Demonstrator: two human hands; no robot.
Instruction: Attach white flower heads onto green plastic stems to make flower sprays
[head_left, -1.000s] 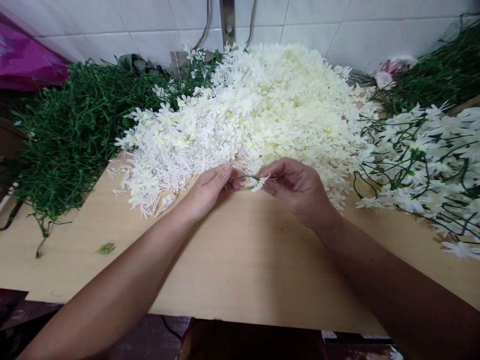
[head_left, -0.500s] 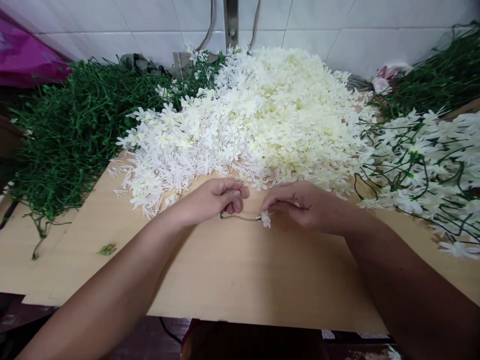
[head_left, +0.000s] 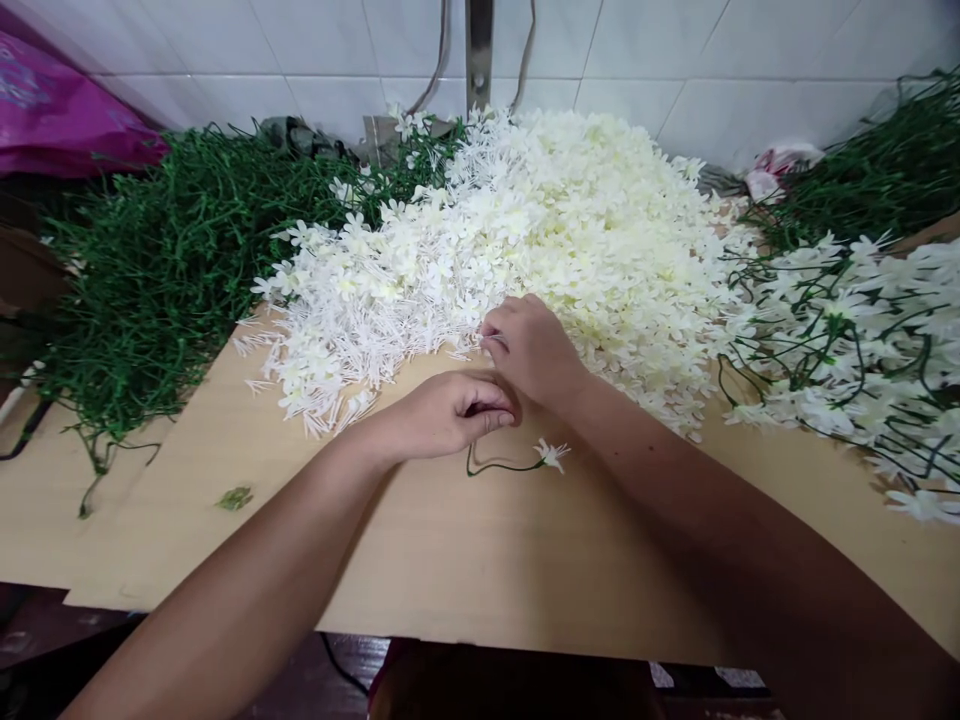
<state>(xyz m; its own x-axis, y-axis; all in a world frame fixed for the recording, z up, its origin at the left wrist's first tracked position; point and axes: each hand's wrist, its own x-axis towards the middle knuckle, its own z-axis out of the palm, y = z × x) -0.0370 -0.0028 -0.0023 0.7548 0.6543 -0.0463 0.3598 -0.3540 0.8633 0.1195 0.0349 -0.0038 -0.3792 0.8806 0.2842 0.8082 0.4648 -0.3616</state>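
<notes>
My left hand (head_left: 450, 415) is closed in a pinch low over the board. A thin green artificial flower stem (head_left: 502, 466) comes out from under it, bent sharply, with one white flower (head_left: 553, 455) on its far end. My right hand (head_left: 531, 348) reaches to the near edge of a heap of loose white artificial flowers (head_left: 600, 220). Its fingers are curled together beside the white stamen pieces (head_left: 450, 335); a small pale bit shows at the fingertips, too small to name.
Green plastic stems (head_left: 150, 270) are piled at the left, and more green stems (head_left: 870, 170) lie at the far right. White flowers on stems (head_left: 862, 350) spread over the right side. A small greenish scrap (head_left: 235, 498) rests on the wooden board (head_left: 420, 560). Behind stands a tiled wall (head_left: 322, 40).
My right hand has left the flower on the stem and moved forward and left to the white heap. My left hand has closed further, with the stem and its flower hanging below.
</notes>
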